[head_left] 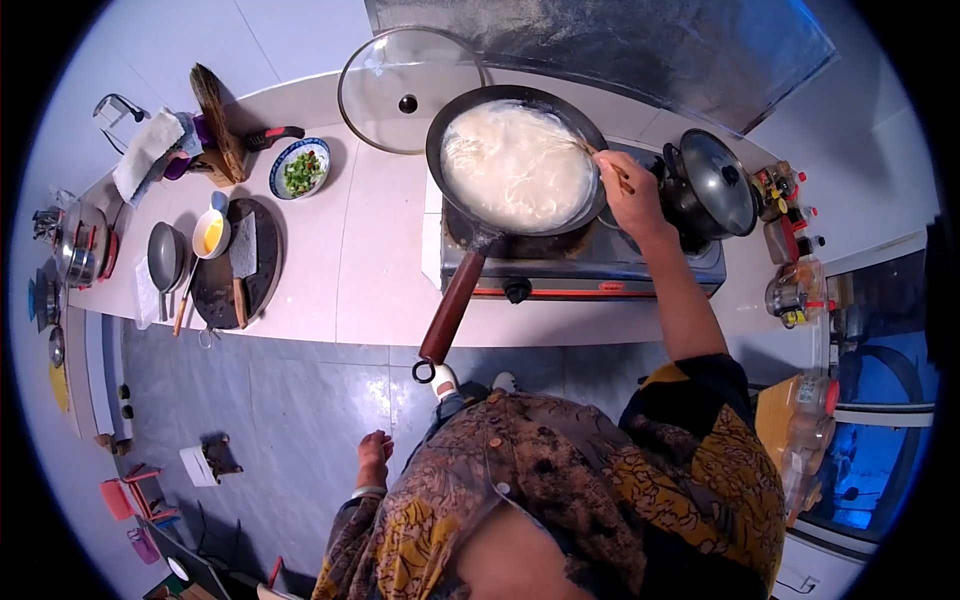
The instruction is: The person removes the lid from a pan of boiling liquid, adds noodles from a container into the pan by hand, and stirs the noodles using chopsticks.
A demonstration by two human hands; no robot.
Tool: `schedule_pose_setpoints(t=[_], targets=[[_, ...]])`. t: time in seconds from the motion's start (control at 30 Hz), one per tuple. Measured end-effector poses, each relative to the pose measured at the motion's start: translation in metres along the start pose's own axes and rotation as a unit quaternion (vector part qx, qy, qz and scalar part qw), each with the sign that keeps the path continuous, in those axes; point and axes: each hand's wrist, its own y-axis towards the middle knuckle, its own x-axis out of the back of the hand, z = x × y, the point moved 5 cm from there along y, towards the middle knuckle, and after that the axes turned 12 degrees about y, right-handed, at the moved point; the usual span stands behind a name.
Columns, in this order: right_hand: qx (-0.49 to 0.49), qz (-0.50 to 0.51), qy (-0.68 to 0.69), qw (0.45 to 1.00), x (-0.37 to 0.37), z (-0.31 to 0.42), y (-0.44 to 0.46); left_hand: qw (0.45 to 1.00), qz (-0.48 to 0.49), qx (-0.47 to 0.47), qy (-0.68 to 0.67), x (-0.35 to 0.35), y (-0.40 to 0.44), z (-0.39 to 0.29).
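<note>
My right hand (630,190) is closed around wooden chopsticks (590,150), whose tips reach into the wok at its right side. Pale noodles (515,165) in a milky, whitish broth fill much of the dark wok (437,150). The wok sits over the left side of a gas stove (570,280). Its brown handle (455,305) points toward me past the counter edge, and no hand is on it. Down by my side, my left hand (374,450) hangs away from the counter with loosely bent fingers, apparently holding nothing.
A glass lid (375,100) leans behind the wok. A dark lidded pot (710,185) stands on the right burner. To the left are a bowl of chopped greens (285,188), a cleaver (243,250) on a round board (268,275), and a small bowl with yellow egg (203,245). Seasoning bottles (790,200) line the right.
</note>
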Motion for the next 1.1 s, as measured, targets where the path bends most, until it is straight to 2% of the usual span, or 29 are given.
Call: schedule_pose_setpoints(t=[0.07,0.17,0.47,0.57,0.67,0.77,0.87,1.0,1.1], targets=[[-0.065,-0.023,0.017,0.997,0.004,-0.022,-0.008,1.000,-0.019,-0.007,-0.002,-0.003,-0.010,-0.010],[-0.214,-0.055,0.110,0.969,0.002,-0.033,-0.018,0.999,-0.038,-0.013,-0.003,-0.012,-0.025,-0.029],[-0.343,-0.078,0.297,0.888,-0.019,-0.031,-0.033,0.999,-0.040,-0.006,0.013,-0.002,-0.021,-0.021],[-0.341,-0.100,0.347,0.868,-0.022,-0.034,-0.037,0.999,-0.043,-0.008,0.012,0.000,-0.028,-0.025],[-0.286,-0.144,0.376,0.870,-0.022,-0.032,-0.037,0.998,-0.054,-0.010,0.013,0.002,-0.038,-0.032],[-0.230,-0.163,0.292,0.914,-0.015,-0.007,-0.027,0.998,-0.059,-0.015,0.015,0.011,-0.030,-0.029],[-0.205,-0.144,0.193,0.949,-0.020,0.007,-0.016,0.998,-0.050,-0.024,0.018,0.017,-0.026,-0.030],[-0.179,-0.039,0.127,0.975,-0.050,-0.004,-0.006,0.998,-0.042,-0.034,0.012,0.019,-0.039,-0.042],[-0.234,-0.029,0.140,0.962,-0.052,-0.005,-0.006,0.998,-0.052,-0.035,0.011,0.024,-0.029,-0.037]])
